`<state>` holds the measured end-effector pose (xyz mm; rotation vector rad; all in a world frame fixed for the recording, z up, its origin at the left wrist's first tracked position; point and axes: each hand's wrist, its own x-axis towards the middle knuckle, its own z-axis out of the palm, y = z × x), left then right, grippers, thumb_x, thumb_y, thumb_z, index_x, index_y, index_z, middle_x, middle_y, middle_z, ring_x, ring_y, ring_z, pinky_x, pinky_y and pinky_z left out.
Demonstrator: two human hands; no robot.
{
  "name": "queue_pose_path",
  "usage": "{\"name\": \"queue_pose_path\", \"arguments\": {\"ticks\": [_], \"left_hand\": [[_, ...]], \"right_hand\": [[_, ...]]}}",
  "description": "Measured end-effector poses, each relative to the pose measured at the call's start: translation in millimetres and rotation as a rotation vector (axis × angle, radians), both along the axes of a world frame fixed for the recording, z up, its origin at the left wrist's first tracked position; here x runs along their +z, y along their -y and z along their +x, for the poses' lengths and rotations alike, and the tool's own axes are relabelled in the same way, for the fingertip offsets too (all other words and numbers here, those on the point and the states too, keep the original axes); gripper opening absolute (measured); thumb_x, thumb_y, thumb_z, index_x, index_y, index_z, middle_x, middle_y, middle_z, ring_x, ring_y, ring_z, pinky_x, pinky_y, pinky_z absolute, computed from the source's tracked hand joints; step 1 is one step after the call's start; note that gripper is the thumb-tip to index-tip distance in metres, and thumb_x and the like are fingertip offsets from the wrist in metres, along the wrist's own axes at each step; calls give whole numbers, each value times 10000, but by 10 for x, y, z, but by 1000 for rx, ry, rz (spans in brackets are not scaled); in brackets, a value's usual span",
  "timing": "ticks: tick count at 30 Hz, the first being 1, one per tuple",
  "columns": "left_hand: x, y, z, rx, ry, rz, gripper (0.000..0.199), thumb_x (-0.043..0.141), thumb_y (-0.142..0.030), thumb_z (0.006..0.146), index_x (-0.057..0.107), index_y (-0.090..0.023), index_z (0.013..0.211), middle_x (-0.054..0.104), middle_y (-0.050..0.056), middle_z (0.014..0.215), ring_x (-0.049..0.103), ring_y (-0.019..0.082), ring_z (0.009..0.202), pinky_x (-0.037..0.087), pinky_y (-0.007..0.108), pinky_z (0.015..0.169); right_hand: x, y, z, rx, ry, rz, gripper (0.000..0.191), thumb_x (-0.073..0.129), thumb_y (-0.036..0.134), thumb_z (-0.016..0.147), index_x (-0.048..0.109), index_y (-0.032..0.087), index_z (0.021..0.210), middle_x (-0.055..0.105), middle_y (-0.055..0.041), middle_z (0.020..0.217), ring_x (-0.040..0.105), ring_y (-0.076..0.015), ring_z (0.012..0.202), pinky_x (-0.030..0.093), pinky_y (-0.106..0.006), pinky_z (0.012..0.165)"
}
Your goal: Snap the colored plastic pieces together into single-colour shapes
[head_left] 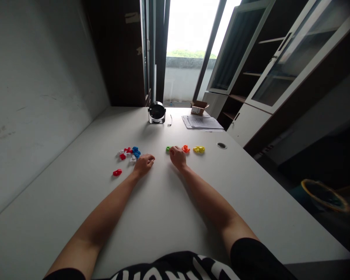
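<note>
Head cam, L to R, all on white desk (163, 210):
- Far L: grey-white wall (37, 97), scuffed, faint marks, nothing legible.
- Red plastic piece (117, 172), alone, nearest front edge of the group.
- Cluster of red, white & blue plastic pieces (128, 152), loose, some touching; blue piece (136, 152) & white piece (133, 158) closest to hand.
- L hand (144, 164): palm down on desk, fingers loosely curled, narrow, holding nothing; just beside white piece, not clearly touching.
- Round black & silver desk fan-like device (156, 112) at far end, no readable brand; thin cable (169, 120) just R of it.
- Black shirt (151, 268) at bottom, white lettering cut off, unreadable.
- Green plastic piece (168, 148), partly hidden by R fingers (172, 152).
- R hand (177, 157): palm down, narrow curl, fingertips at green piece; can't tell if gripping.
- Orange plastic piece (186, 149) & yellow plastic piece (198, 149) in row, just R of hand.
- Papers (202, 122) beside small cardboard box (199, 107); box label too small to read.
- Glass-door cabinet (280, 66) far R.
</note>
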<state>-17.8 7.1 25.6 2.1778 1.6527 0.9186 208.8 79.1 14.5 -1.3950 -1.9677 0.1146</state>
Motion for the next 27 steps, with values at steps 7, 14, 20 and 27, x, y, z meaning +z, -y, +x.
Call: {"name": "queue_pose_path", "arguments": {"ticks": [7, 14, 20, 27], "left_hand": [[-55, -14, -155, 376, -136, 90, 179, 544, -254, 893, 708, -214, 954, 665, 145, 1107, 508, 365, 1163, 353, 531, 1041], [-206, -147, -247, 216, -5, 52, 323, 516, -60, 780, 684, -202, 1016, 634, 117, 1201, 537, 282, 1203, 402, 416, 1100], [-239, -169, -278, 287, 18, 61, 453, 448, 14, 747, 670, -209, 1073, 621, 103, 1240, 553, 246, 1212, 414, 384, 1103], [-224, -134, -240, 402, -48, 32, 350, 581, -170, 835, 659, -221, 1173, 626, 140, 1215, 543, 332, 1160, 402, 466, 1057]], "right_hand": [[-3, 138, -128, 309, 86, -142, 235, 549, 119, 890, 729, 245, 971, 730, -26, 980, 644, -185, 836, 462, -274, 759], [22, 178, -154, 340, 98, -161, 241, 563, 121, 884, 743, 249, 980, 738, -26, 1002, 652, -182, 848, 476, -267, 783], [24, 174, -155, 342, 95, -168, 233, 569, 128, 888, 741, 252, 983, 736, -22, 1010, 652, -178, 855, 476, -258, 777], [23, 179, -157, 342, 84, -159, 237, 561, 128, 891, 744, 254, 972, 737, -18, 1002, 651, -171, 838, 471, -255, 761]]}}
